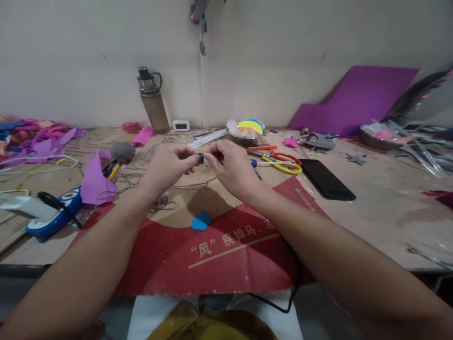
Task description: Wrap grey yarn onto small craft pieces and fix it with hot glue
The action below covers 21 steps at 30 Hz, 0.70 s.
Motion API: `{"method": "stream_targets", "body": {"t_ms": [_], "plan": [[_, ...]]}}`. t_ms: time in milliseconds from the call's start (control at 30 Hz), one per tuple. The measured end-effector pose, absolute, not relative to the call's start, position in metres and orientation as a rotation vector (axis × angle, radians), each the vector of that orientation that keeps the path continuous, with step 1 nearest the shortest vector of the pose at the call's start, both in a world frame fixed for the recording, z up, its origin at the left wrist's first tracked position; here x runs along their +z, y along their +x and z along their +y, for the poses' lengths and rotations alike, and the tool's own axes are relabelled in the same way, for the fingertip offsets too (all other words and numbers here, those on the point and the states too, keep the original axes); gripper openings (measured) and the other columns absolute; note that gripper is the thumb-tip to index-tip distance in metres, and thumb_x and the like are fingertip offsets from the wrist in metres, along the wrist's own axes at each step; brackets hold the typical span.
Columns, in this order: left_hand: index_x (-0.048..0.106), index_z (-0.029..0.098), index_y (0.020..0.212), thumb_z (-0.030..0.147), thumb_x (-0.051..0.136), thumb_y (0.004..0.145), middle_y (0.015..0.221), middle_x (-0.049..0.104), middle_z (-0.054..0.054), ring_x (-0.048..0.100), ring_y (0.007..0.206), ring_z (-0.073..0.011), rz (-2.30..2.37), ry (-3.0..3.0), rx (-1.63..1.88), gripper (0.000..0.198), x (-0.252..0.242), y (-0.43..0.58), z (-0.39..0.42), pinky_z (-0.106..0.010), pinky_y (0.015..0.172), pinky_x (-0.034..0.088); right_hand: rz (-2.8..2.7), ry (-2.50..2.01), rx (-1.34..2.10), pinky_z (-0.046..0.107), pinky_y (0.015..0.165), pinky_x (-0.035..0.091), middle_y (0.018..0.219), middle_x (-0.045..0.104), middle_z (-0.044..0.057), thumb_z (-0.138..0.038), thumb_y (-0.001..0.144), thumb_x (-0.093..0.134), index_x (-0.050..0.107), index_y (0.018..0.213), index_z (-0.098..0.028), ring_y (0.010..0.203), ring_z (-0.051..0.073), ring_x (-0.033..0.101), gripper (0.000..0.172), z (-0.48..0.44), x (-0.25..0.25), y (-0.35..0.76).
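Both my hands are raised over the middle of the table and meet fingertip to fingertip. My left hand [169,165] and my right hand [230,167] pinch one small dark piece [200,159] between them; I cannot make out what it is. Grey thread [161,202] lies tangled on the cardboard below my left wrist. A small blue felt cut-out [201,221] lies on the red-printed cardboard sheet [219,255] under my hands.
A ball of grey yarn [122,152] and purple felt scraps [95,182] lie to the left, beside a blue glue gun [53,218]. Yellow scissors [283,165], orange scissors [274,152] and a black phone [327,179] lie right. A water bottle [153,100] stands at the wall.
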<state>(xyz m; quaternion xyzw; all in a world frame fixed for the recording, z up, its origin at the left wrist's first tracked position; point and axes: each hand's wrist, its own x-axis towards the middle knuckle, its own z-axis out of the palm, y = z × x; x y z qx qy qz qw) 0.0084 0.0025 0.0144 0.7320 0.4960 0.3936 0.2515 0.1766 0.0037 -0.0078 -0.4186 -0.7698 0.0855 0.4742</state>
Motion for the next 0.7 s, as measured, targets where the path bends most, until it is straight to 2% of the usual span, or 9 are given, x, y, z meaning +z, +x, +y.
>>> {"method": "stream_targets", "body": {"t_ms": [133, 300, 567, 700], "plan": [[0.069, 0.015, 0.072, 0.024, 0.062, 0.075, 0.057, 0.063, 0.0, 0.055, 0.051, -0.0092, 1.371, 1.963, 1.154, 0.012, 0.012, 0.011, 0.003, -0.019, 0.048, 0.042, -1.893, -1.058, 0.232, 0.028, 0.066, 0.033, 0.071, 0.057, 0.001, -0.023, 0.089, 0.053, 0.057, 0.074, -0.017, 0.068, 0.013, 0.047, 0.016, 0.002, -0.009, 0.174], [0.068, 0.015, 0.076, 0.026, 0.062, 0.077, 0.059, 0.064, -0.001, 0.055, 0.052, -0.0093, 1.35, 1.808, 1.304, 0.013, 0.006, 0.01, 0.009, -0.019, 0.046, 0.04, -1.922, -1.061, 0.325, 0.027, 0.066, 0.034, 0.076, 0.06, 0.002, -0.02, 0.089, 0.05, 0.059, 0.081, -0.017, 0.07, 0.013, 0.049, 0.012, -0.005, -0.011, 0.168], [0.066, 0.015, 0.075, 0.024, 0.064, 0.077, 0.068, 0.066, -0.002, 0.058, 0.053, -0.0077, 1.119, 1.434, 1.57, 0.009, 0.0, 0.005, 0.022, -0.015, 0.039, 0.034, -2.202, -0.997, 0.332, 0.028, 0.071, 0.039, 0.085, 0.063, 0.004, -0.017, 0.092, 0.042, 0.058, 0.085, -0.018, 0.08, 0.016, 0.054, 0.018, -0.016, -0.021, 0.155], [0.065, 0.015, 0.077, 0.018, 0.06, 0.081, 0.07, 0.067, -0.002, 0.063, 0.054, -0.0081, 1.018, 1.095, 1.588, 0.007, 0.008, 0.003, 0.024, -0.012, 0.037, 0.038, -2.422, -0.956, 0.228, 0.03, 0.069, 0.042, 0.09, 0.065, 0.007, -0.016, 0.093, 0.042, 0.06, 0.09, -0.02, 0.08, 0.017, 0.058, 0.02, -0.023, -0.029, 0.147]]}}
